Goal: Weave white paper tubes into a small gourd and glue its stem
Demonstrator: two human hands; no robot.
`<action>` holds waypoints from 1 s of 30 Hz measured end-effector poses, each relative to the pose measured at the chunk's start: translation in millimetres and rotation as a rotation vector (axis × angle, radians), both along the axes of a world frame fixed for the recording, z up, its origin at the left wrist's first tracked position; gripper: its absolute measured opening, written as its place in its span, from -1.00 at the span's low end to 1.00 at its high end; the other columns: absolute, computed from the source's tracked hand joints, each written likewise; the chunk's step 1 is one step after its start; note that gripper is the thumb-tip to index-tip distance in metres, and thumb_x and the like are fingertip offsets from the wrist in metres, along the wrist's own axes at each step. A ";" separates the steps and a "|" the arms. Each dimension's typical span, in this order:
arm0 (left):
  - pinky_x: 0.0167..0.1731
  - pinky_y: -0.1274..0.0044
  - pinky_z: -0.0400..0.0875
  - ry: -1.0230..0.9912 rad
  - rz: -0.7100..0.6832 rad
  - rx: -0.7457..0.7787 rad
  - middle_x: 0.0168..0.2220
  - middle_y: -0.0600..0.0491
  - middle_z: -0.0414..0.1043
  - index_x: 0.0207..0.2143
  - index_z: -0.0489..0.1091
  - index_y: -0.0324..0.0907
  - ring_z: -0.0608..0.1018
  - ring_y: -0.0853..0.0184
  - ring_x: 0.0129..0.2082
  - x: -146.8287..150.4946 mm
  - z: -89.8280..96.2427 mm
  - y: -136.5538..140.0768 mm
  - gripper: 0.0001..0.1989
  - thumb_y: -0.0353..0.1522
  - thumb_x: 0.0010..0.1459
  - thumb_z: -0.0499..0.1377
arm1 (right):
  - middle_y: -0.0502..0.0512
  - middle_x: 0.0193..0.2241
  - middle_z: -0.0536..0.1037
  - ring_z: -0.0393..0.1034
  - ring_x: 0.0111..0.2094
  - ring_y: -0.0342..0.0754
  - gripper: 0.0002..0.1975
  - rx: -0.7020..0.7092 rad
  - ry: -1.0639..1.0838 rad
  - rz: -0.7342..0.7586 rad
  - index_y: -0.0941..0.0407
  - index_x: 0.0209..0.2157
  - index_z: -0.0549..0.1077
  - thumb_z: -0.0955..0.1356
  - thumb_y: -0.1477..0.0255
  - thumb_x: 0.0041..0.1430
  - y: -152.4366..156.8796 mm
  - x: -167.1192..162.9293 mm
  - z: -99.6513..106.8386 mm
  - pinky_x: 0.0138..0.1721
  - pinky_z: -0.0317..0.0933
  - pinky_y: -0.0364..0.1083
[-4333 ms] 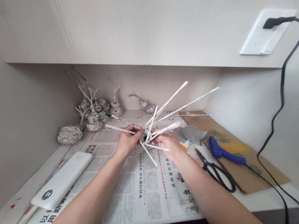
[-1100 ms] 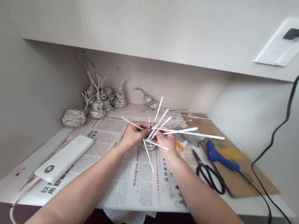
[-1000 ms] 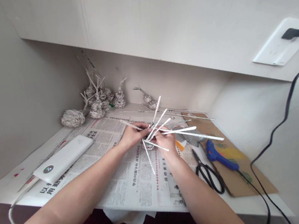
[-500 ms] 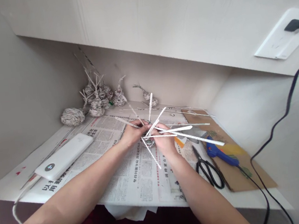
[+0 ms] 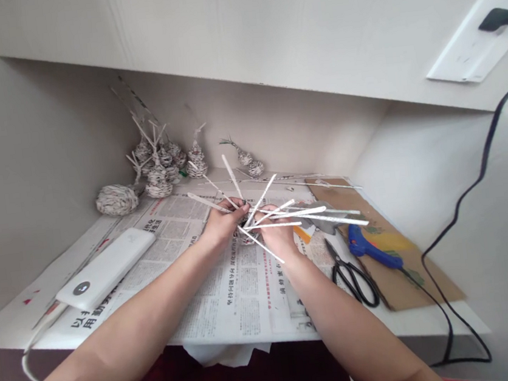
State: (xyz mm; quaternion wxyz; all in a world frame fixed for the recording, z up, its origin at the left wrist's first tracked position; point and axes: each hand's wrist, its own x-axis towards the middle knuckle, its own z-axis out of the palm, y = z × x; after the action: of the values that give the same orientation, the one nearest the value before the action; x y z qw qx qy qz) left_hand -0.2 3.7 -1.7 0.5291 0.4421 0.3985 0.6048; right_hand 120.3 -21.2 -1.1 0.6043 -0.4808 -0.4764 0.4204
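Observation:
Between my hands, over the newspaper-covered table, is a small woven paper piece (image 5: 245,237) with several white rolled-paper strips (image 5: 262,199) fanning out from it. My left hand (image 5: 226,220) is closed on its left side, thumb and fingers pinched near the base of the strips. My right hand (image 5: 277,230) is curled round its right side, and several strips pass over its fingers. The strips partly cover the right fingertips. Most of the woven body is hidden by the hands and strips.
Woven paper gourds (image 5: 158,180) and a woven ball (image 5: 116,200) stand at the back left. A white power bank (image 5: 107,268) lies left. Black scissors (image 5: 353,277), a blue glue gun (image 5: 373,247) with a cord and a cardboard sheet (image 5: 412,291) lie right. A cabinet panel (image 5: 217,29) overhangs the table.
The strips have turned and shifted: the front one now points more to the right, the upper ones lean further left. Both hands still hold the woven piece. The view has shifted slightly.

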 end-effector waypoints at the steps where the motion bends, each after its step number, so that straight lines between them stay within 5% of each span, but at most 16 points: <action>1: -0.53 0.57 0.30 -0.034 -0.008 -0.022 -0.57 0.14 0.42 -0.47 0.38 -0.22 0.44 0.42 -0.58 -0.2 0.0 0.5 -0.63 -0.24 -0.29 0.44 | -0.02 -0.56 0.56 0.47 -0.53 -0.06 -0.86 -0.019 0.045 0.022 0.11 -0.49 0.46 0.42 0.34 -0.07 0.3 -0.4 0.2 -0.49 0.36 -0.12; 8: -0.59 0.60 0.34 -0.209 -0.186 -0.258 -0.62 0.13 0.42 -0.52 0.35 -0.22 0.46 0.43 -0.63 -12.3 -4.4 14.0 -0.70 -0.44 -0.26 0.43 | 0.02 -0.55 0.58 0.53 -0.48 -0.03 -0.82 -0.127 0.161 0.055 0.13 -0.48 0.48 0.44 0.32 -0.11 6.1 -2.9 -1.1 -0.43 0.44 -0.09; 16: -0.58 0.60 0.43 -0.205 -0.258 -0.279 -0.56 0.03 0.49 -0.50 0.44 -0.28 0.52 0.38 -0.59 -15.2 -1.6 19.1 -0.86 -0.50 -0.13 0.37 | 0.02 -0.44 0.61 0.51 -0.40 -0.06 -0.78 -0.032 0.167 0.212 0.13 -0.38 0.57 0.45 0.31 -0.11 7.0 -0.3 -3.6 -0.32 0.42 -0.09; 24: -0.54 0.59 0.47 -0.205 -0.182 -0.240 -0.54 0.06 0.50 -0.36 0.46 -0.28 0.54 0.38 -0.58 -11.5 1.7 1.7 -0.73 -0.54 -0.19 0.38 | 0.00 -0.56 0.55 0.43 -0.55 -0.09 -0.67 -0.051 0.113 0.135 0.13 -0.49 0.49 0.45 0.13 -0.09 9.9 -1.8 -12.6 -0.50 0.31 -0.13; 30: -0.53 0.58 0.44 -0.157 -0.032 -0.147 -0.53 0.09 0.49 -0.36 0.47 -0.29 0.52 0.39 -0.57 -5.0 8.7 -15.5 -0.61 -0.47 -0.34 0.44 | -0.02 -0.56 0.53 0.39 -0.58 -0.11 -0.72 -0.036 0.201 0.076 0.12 -0.44 0.47 0.47 0.22 -0.13 5.1 -6.3 -6.7 -0.54 0.28 -0.14</action>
State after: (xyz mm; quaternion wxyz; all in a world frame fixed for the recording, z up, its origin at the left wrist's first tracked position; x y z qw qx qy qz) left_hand -5.2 -11.8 6.9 0.5993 0.3596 0.3923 0.5980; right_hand 114.0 -16.1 -7.8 0.6238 -0.4285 -0.4236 0.4979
